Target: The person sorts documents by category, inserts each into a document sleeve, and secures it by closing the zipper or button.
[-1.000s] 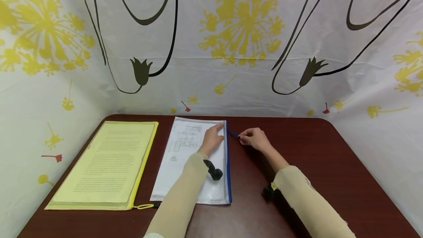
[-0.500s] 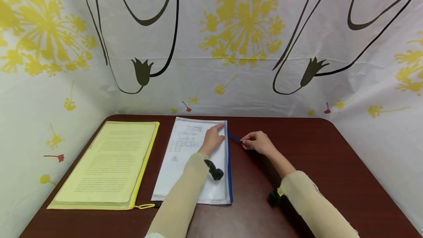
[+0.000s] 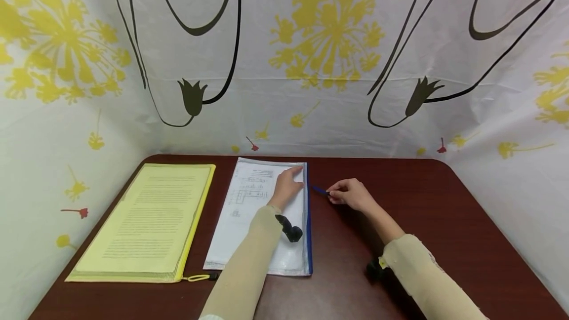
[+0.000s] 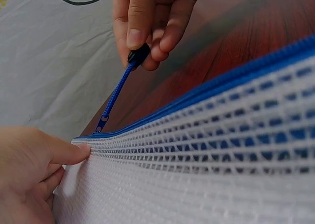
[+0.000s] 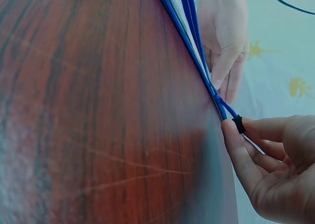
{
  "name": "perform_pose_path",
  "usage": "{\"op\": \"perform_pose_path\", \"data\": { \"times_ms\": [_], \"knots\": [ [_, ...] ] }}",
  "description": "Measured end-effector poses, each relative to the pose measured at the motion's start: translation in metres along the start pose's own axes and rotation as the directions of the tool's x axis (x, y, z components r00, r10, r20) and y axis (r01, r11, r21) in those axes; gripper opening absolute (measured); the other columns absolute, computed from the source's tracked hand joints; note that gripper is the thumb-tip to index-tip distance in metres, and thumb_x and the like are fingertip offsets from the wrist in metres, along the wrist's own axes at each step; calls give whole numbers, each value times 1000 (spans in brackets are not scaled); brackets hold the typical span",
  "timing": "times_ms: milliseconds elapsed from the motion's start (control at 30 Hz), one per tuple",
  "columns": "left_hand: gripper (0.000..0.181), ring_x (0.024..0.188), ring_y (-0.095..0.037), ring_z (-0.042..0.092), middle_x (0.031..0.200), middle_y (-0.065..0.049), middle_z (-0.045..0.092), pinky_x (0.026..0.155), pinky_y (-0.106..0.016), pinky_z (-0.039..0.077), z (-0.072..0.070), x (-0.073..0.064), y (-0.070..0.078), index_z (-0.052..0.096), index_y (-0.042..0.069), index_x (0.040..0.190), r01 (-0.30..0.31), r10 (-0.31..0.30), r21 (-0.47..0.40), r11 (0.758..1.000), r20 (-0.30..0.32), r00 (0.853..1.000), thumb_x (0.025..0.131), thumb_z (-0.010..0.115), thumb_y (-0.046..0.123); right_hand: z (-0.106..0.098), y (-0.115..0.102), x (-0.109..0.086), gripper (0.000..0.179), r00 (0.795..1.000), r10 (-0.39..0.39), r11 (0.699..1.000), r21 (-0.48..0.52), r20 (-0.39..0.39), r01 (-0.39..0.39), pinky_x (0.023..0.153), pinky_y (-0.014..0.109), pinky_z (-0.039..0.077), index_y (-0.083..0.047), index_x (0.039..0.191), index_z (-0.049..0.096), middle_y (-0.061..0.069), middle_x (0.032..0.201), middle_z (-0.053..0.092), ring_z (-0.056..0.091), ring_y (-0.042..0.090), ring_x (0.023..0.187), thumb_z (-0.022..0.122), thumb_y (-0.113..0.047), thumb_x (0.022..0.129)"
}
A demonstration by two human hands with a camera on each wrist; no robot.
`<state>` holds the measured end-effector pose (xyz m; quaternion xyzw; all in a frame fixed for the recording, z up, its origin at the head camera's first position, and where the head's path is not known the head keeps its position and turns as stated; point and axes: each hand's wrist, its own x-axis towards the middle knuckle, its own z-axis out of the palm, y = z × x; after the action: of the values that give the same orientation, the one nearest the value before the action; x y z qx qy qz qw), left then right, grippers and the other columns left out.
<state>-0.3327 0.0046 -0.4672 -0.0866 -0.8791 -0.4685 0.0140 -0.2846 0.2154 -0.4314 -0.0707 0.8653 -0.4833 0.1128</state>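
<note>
A clear mesh zip pouch (image 3: 249,241) with a blue zip edge lies in the middle of the table with printed sheets in it. My left hand (image 3: 285,187) presses on its upper right part, the index finger stretched to the far corner. Between thumb and fingers, my right hand (image 3: 351,195) pinches the black end of the blue zip pull (image 4: 118,91), whose cord is taut. In the left wrist view the slider sits near the corner under the left fingertips. The right wrist view shows the two blue zip edges (image 5: 194,27) apart beyond the slider.
A yellow zip pouch (image 3: 142,216) with printed pages lies at the left, its yellow pull loop (image 3: 195,277) at the near corner. Patterned white cloth (image 3: 284,122) stands around the back and sides of the dark wooden table (image 3: 444,221).
My right hand has moved a little to the right and toward me, drawing the zip pull along the blue edge. The left hand has stayed in place on the pouch.
</note>
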Motion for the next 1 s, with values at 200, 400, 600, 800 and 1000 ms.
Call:
{"op": "perform_pose_path", "data": {
  "times_ms": [200,400,600,800,1000],
  "knots": [
    [56,138,-31,49,144,-13,57,117,-41,40,1,1,1,58,7,139,13,-13,-9,1000,3,1000,85,70,-2,-1,0,-1,19,1000,2,1000,-11,4,-2,76,30,63,10,107,70,24,105,71,72,13,83,55,-1,99],
    [57,138,-32,49,145,-13,57,116,-41,41,1,4,2,58,7,139,35,-35,-36,999,6,999,85,70,-3,-2,0,-3,19,1000,-8,1000,-26,20,9,75,30,63,10,107,70,24,105,71,72,13,83,56,0,99],
    [58,138,-32,49,145,-13,56,116,-42,41,2,5,2,58,8,139,50,-50,-39,998,3,999,84,70,-4,-2,-1,-10,19,998,4,1000,-26,63,-2,76,32,63,9,107,70,23,105,70,74,17,84,57,-1,99],
    [57,138,-32,49,144,-14,57,115,-42,42,0,3,1,59,6,138,33,-33,-38,999,-2,999,84,71,-4,-3,0,-22,20,987,-41,999,-16,156,44,76,31,63,11,108,69,22,103,71,73,18,86,56,-1,99],
    [56,138,-32,49,143,-13,58,116,-42,40,-3,3,1,59,6,138,24,-24,-35,999,-2,1000,84,71,-4,-3,0,-34,18,966,-54,998,-22,255,62,75,30,63,10,105,70,18,96,72,72,17,84,58,-1,97]
  ]
}}
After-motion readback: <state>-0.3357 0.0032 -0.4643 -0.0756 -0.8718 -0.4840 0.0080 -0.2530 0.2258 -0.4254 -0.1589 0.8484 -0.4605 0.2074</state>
